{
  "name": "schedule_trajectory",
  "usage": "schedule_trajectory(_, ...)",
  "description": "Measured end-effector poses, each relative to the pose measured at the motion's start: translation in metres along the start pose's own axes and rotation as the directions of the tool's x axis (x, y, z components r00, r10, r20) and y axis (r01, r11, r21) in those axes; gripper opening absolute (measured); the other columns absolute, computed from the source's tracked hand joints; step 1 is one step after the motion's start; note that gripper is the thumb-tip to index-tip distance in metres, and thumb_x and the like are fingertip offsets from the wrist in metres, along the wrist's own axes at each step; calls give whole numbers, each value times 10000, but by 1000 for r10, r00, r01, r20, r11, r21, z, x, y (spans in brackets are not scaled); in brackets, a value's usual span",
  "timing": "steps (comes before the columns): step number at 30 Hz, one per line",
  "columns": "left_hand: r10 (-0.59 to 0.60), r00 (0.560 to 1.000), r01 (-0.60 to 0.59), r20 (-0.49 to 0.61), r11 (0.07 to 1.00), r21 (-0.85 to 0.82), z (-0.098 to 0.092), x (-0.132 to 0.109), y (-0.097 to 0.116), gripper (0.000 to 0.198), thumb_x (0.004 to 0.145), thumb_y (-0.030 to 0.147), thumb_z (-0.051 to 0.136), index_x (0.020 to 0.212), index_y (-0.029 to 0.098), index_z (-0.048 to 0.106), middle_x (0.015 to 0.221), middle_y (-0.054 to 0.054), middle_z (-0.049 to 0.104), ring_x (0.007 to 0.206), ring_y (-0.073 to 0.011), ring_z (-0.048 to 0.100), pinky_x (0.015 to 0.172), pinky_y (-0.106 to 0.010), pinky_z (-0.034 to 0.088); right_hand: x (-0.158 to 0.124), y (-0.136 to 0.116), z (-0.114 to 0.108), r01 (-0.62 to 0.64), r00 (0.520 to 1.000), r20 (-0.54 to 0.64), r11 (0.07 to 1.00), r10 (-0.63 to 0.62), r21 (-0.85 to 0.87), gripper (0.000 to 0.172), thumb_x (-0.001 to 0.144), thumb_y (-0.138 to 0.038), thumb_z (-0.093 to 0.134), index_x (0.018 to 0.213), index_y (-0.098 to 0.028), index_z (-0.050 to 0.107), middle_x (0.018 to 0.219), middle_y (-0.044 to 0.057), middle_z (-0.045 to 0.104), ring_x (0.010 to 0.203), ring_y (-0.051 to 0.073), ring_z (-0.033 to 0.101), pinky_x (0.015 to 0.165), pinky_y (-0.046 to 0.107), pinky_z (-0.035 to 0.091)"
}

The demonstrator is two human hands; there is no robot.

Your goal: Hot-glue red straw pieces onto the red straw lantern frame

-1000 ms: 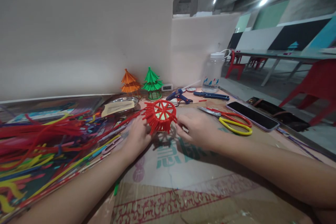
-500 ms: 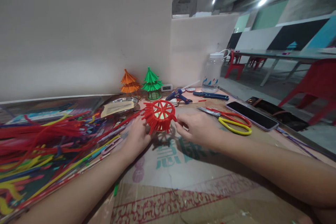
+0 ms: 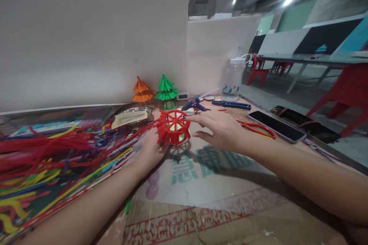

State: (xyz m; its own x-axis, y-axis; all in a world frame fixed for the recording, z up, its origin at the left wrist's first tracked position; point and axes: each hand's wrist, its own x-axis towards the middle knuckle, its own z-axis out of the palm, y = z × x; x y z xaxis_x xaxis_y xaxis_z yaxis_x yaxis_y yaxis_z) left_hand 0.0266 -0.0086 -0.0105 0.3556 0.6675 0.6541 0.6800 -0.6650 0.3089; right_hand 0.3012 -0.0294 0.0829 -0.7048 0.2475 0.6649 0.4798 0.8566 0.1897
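A red pipe-cleaner model with a spoked round top and a fringe of short pieces is held just above the cardboard. Its left side rests in my left hand, whose fingers are partly hidden behind it. On the other side, my right hand is spread with thumb and fingers apart, the fingertips close to the model's right rim. Behind stand an orange tiered model and a green one.
Colourful pipe cleaners cover the left side. A metal dish, glue gun, pliers and clear bottle stand farther back. Red-handled scissors and a phone lie right.
My right hand has opened from a pinch at the model's right edge and moved slightly up and right, covering more of the scissors. The red model has turned or tilted slightly.
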Motion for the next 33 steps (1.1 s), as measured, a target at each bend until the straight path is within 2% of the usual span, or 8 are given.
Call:
schedule_trajectory(7, 71, 997, -71, 8, 997, 27, -4, 2, 6, 311, 962, 274, 529, 1239, 198, 648, 1287, -133, 678, 1250, -327, 596, 1078, -543, 482, -5, -3, 11, 23, 997, 74, 999, -26, 39, 409, 971, -332, 674, 1322, -138, 594, 1040, 128, 734, 942, 241, 684, 798, 373, 548)
schedule_trajectory(15, 70, 996, -72, 55, 997, 34, -7, 3, 10, 296, 977, 280, 517, 1221, 213, 671, 1335, -117, 666, 1283, -315, 581, 1102, -523, 460, -8, -9, 18, 45, 996, 73, 999, -47, 23, 302, 1004, -292, 608, 1254, -125, 641, 1167, 169, 723, 999, 264, 692, 844, 426, 572)
schedule_trajectory(23, -10, 998, 6, 54, 998, 70, -4, -1, 7, 355, 948, 269, 542, 1282, 192, 630, 1353, -138, 648, 1291, -331, 566, 1099, -535, 457, -7, -9, 20, -3, 997, 71, 999, 6, -32, 298, 984, -222, 611, 1265, -123, 628, 1108, 163, 730, 970, 264, 694, 813, 416, 574)
schedule_trajectory(28, 0, 999, -2, 46, 998, 56, -2, -2, 3, 333, 947, 260, 545, 1258, 182, 635, 1309, -144, 664, 1276, -329, 573, 1093, -543, 463, -10, -8, 20, 8, 997, 73, 1000, -9, 6, 300, 1020, -236, 560, 1287, -114, 619, 1100, 166, 733, 976, 260, 688, 831, 420, 557)
schedule_trajectory(31, 1, 1000, -2, 28, 1000, 21, 0, -3, -1, 322, 924, 219, 554, 1235, 193, 632, 1292, -125, 675, 1250, -315, 593, 1086, -527, 476, -12, -7, 17, -56, 998, 49, 992, 51, 117, 395, 1005, -336, 610, 1356, -155, 583, 1091, 129, 736, 966, 242, 678, 825, 390, 537)
schedule_trajectory(33, -13, 1000, 13, 20, 1000, 12, 1, -3, -3, 320, 901, 198, 567, 1215, 190, 629, 1274, -119, 683, 1215, -307, 615, 1067, -509, 494, -13, -7, 15, -165, 986, 26, 962, 164, 215, 384, 994, -369, 626, 1337, -198, 603, 985, 74, 735, 857, 205, 661, 767, 343, 516)
